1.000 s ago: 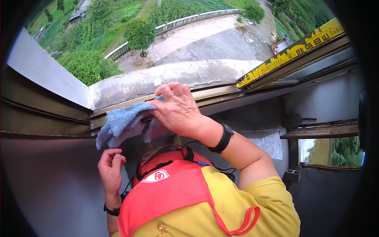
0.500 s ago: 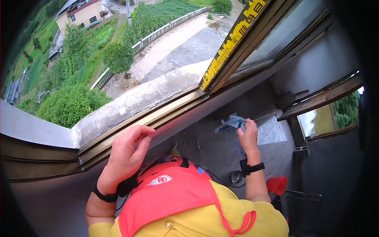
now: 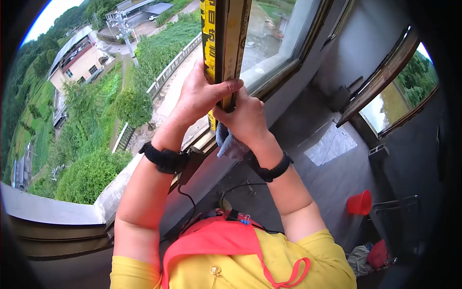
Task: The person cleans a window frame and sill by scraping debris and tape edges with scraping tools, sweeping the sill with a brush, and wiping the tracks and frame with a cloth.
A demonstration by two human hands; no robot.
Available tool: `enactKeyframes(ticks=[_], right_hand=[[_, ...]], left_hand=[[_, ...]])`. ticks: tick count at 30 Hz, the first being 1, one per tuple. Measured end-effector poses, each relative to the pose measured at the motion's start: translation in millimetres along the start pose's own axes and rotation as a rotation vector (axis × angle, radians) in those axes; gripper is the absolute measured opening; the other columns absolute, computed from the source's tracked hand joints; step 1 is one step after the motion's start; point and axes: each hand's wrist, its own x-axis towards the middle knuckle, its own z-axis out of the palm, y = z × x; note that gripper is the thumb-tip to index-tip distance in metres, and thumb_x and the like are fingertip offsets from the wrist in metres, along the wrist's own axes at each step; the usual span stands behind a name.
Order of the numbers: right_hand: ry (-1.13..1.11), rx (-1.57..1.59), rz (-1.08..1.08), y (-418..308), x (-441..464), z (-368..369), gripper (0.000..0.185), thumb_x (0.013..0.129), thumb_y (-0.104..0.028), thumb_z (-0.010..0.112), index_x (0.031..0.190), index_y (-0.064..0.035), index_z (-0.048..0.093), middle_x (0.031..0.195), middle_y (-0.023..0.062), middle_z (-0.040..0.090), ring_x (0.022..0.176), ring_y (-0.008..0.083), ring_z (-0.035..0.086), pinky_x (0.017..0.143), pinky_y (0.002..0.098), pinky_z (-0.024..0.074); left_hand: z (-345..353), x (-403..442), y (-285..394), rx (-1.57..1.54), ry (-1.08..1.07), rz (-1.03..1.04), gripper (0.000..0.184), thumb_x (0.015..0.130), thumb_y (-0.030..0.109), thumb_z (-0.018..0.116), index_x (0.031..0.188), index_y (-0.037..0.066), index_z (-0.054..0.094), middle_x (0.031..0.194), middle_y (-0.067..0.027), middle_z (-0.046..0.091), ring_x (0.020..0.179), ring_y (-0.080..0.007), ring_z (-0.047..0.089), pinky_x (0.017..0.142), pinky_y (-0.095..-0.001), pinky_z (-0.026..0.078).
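Note:
Both my hands are at the edge of the sliding window frame (image 3: pixel 224 43), which carries yellow printed tape. My left hand (image 3: pixel 197 94) wraps round the frame's outer side, its thumb lying across the edge. On the inner side, my right hand (image 3: pixel 248 118) is closed against the same edge, its fingertips near my left thumb. A blue-grey cloth (image 3: pixel 230 144) hangs below my right palm, held in that hand. The window track (image 3: pixel 204 142) runs beneath the frame, partly hidden by my arms.
A red bucket (image 3: pixel 359 203) stands on the floor at the right, beside a dark metal rack (image 3: pixel 397 204). Black cables (image 3: pixel 224 192) loop below the window. A concrete block (image 3: pixel 378 151) lies by the far wall. Outside are greenery and a house.
My left hand has moved up from the track to the window frame. My right hand has swung with the cloth from over the floor to that frame. The view has turned right.

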Motion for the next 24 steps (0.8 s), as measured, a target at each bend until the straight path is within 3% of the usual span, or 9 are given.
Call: enactKeyframes(ticks=[4, 7, 11, 12, 17, 19, 21, 22, 24], right_hand=[[-0.028, -0.034, -0.043, -4, -2, -1, 0.045, 0.071, -0.035, 0.073, 0.09, 0.0002, 0.051, 0.065, 0.0184, 0.062, 0.065, 0.04, 0.065, 0.066, 0.0476, 0.0526], [-0.1, -0.058, -0.091, -17, -9, -3, 0.045, 0.071, -0.036, 0.073, 0.088, -0.0005, 0.051, 0.066, 0.0189, 0.063, 0.066, 0.0386, 0.065, 0.065, 0.047, 0.0528], [-0.168, 0.028, -0.168, -15, -13, -2, 0.057, 0.075, -0.052, 0.073, 0.09, -0.0015, 0.052, 0.071, 0.0169, 0.064, 0.069, 0.0368, 0.066, 0.064, 0.0447, 0.0522], [-0.237, 0.054, -0.145, -14, -11, -5, 0.06, 0.076, -0.056, 0.071, 0.093, -0.0016, 0.053, 0.073, 0.0152, 0.065, 0.07, 0.0362, 0.066, 0.064, 0.0431, 0.0517], [-0.262, 0.075, -0.137, -22, -9, -11, 0.058, 0.074, -0.051, 0.076, 0.094, -0.0002, 0.059, 0.077, 0.015, 0.067, 0.07, 0.0322, 0.067, 0.064, 0.0371, 0.0525], [-0.272, 0.06, -0.124, -21, -10, -12, 0.057, 0.074, -0.051, 0.076, 0.093, -0.0006, 0.06, 0.076, 0.0148, 0.067, 0.069, 0.031, 0.067, 0.063, 0.0361, 0.0525], [-0.276, 0.061, -0.125, -21, -8, -12, 0.056, 0.073, -0.051, 0.077, 0.093, -0.0012, 0.06, 0.074, 0.0143, 0.067, 0.068, 0.03, 0.067, 0.062, 0.0355, 0.0524], [-0.267, 0.066, -0.158, -21, -10, -12, 0.056, 0.073, -0.051, 0.077, 0.093, -0.0013, 0.06, 0.074, 0.0141, 0.067, 0.068, 0.0298, 0.067, 0.062, 0.0353, 0.0524], [-0.244, 0.074, -0.225, -18, -11, -8, 0.056, 0.073, -0.051, 0.077, 0.093, -0.0016, 0.061, 0.074, 0.0136, 0.067, 0.066, 0.0292, 0.067, 0.062, 0.0347, 0.0525]], left_hand=[[-18, -6, 1, -0.067, -0.133, 0.022, 0.065, 0.074, 0.028, 0.083, 0.122, 0.002, 0.048, 0.105, -0.0056, 0.061, 0.099, -0.0149, 0.057, 0.09, -0.0315, 0.047], [-44, -22, 7, -0.12, -0.173, 0.028, 0.066, 0.078, 0.03, 0.08, 0.127, 0.002, 0.047, 0.115, -0.0077, 0.06, 0.107, -0.017, 0.056, 0.095, -0.0329, 0.044], [-84, -53, 12, -0.179, -0.233, 0.066, 0.06, 0.08, 0.028, 0.079, 0.125, 0.002, 0.05, 0.113, -0.0069, 0.062, 0.105, -0.0152, 0.058, 0.092, -0.0318, 0.046], [-91, -63, 13, -0.173, -0.207, 0.055, 0.059, 0.08, 0.028, 0.078, 0.126, 0.002, 0.05, 0.113, -0.0067, 0.063, 0.105, -0.0151, 0.058, 0.092, -0.0316, 0.046], [-114, -116, 23, -0.17, -0.06, -0.019, 0.056, 0.085, 0.028, 0.073, 0.128, 0.001, 0.05, 0.112, -0.0077, 0.063, 0.104, -0.0161, 0.059, 0.092, -0.0324, 0.046], [-123, -135, 25, -0.161, -0.035, -0.017, 0.055, 0.088, 0.028, 0.068, 0.13, -0.002, 0.048, 0.119, -0.0124, 0.061, 0.11, -0.021, 0.059, 0.098, -0.0362, 0.045], [-129, -157, 35, -0.131, 0.071, -0.042, 0.041, 0.089, 0.018, 0.068, 0.124, 0.003, 0.053, 0.113, -0.0027, 0.061, 0.099, -0.0097, 0.057, 0.09, -0.0294, 0.047], [-135, -169, 39, -0.134, 0.107, -0.063, 0.037, 0.09, 0.015, 0.064, 0.123, 0.0, 0.054, 0.114, -0.0056, 0.061, 0.104, -0.013, 0.058, 0.093, -0.0307, 0.046], [-140, -192, 46, -0.107, 0.174, -0.042, 0.051, 0.091, 0.02, 0.062, 0.132, -0.004, 0.045, 0.124, -0.0157, 0.056, 0.117, -0.0277, 0.055, 0.102, -0.0414, 0.041]])
